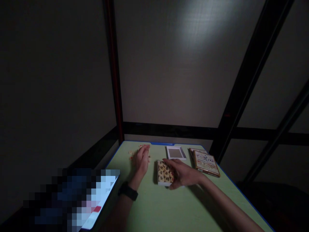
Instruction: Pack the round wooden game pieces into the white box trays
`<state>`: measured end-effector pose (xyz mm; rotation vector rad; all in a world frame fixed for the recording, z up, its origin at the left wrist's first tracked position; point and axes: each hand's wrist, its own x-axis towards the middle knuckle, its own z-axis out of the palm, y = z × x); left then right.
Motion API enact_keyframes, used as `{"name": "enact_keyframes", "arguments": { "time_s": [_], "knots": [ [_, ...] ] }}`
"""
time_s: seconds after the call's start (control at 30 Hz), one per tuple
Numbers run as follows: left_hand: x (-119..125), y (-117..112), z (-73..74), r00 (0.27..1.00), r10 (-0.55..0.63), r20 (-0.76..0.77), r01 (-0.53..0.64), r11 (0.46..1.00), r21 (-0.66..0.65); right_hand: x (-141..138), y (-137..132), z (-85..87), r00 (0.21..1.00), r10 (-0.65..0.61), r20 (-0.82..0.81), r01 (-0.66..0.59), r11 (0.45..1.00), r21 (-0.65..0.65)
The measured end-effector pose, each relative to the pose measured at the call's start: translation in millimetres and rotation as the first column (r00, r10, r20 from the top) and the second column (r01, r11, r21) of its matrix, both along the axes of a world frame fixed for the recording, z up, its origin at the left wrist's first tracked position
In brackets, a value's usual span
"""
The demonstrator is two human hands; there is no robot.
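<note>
A small white box [164,184] stands on the green table, packed with round wooden Chinese chess pieces [165,172] with dark characters, some red ones at its right. My right hand [180,172] spans this box from above, fingers at its far edge and thumb at the near edge, hiding its right part. My left hand [142,159], with a dark band on the wrist, rests over loose chess pieces [131,158] at the table's far left. Its fingers stretch forward, and nothing shows in them. Pieces under that palm are hidden.
Behind the box lies a white open lid or tray [175,153]. Two flat printed boxes [206,162] are stacked near the right edge of the green table [154,209]. A lit screen [106,185], partly blurred, stands at the left. Dark panelled walls enclose the back.
</note>
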<state>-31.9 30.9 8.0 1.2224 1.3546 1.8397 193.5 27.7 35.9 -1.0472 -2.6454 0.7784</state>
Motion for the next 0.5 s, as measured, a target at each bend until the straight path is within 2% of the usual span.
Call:
{"name": "enact_keyframes", "arguments": {
  "time_s": [0.07, 0.13, 0.2, 0.27, 0.33, 0.4, 0.5],
  "knots": [
    [-2.0, 2.7, 2.8, 0.948, -0.112, 0.297, 0.114, 0.993, 0.013, -17.1, 19.6, 5.0, 0.998, 0.013, -0.065, -0.012, 1.0, 0.017],
    [-2.0, 4.1, 6.9, 0.807, -0.186, 0.56, 0.212, 0.977, 0.02, -38.5, 41.3, 7.5, 0.982, 0.026, -0.185, -0.026, 1.0, 0.0],
    [-3.0, 5.1, 10.9, 0.662, -0.203, 0.722, 0.257, 0.966, 0.036, -62.5, 61.0, 5.6, 0.947, 0.05, -0.317, -0.076, 0.995, -0.069],
    [-6.7, 6.1, 13.4, 0.563, -0.204, 0.8, 0.252, 0.965, 0.069, -86.0, 75.5, -1.2, 0.898, 0.054, -0.436, -0.141, 0.975, -0.17],
    [-12.7, 7.5, 13.5, 0.509, -0.205, 0.836, 0.221, 0.97, 0.102, -106.2, 83.8, -11.7, 0.842, 0.04, -0.538, -0.207, 0.945, -0.255],
    [-18.8, 9.4, 12.1, 0.484, -0.199, 0.852, 0.194, 0.974, 0.117, -122.1, 87.6, -24.4, 0.792, 0.003, -0.611, -0.257, 0.909, -0.329],
    [-23.2, 12.9, 9.7, 0.482, -0.188, 0.856, 0.173, 0.978, 0.118, -141.3, 90.3, -45.0, 0.71, -0.159, -0.686, -0.235, 0.865, -0.444]
  ]
}}
